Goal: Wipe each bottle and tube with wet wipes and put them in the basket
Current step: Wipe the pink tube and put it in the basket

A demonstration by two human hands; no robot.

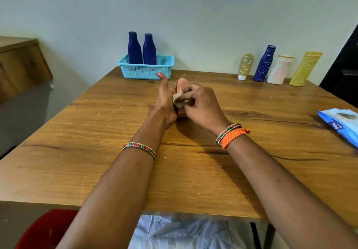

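Peach bottle is gripped in the left hand, near the basket. A soiled wipe is pinched against it by the right hand.

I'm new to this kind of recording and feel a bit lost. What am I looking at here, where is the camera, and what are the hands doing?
There is no machine here. A person wears one camera on the head, so you look down along both arms at a wooden table.

The left hand holds a peach-coloured bottle, mostly hidden by the fingers. The right hand pinches a crumpled wet wipe against it.

At the far edge stands a light blue basket with two dark blue bottles upright inside. Far right, by the wall, four more wait: a small yellowish tube, a dark blue bottle, a white bottle and a yellow tube. A blue wipes packet lies at the right edge.
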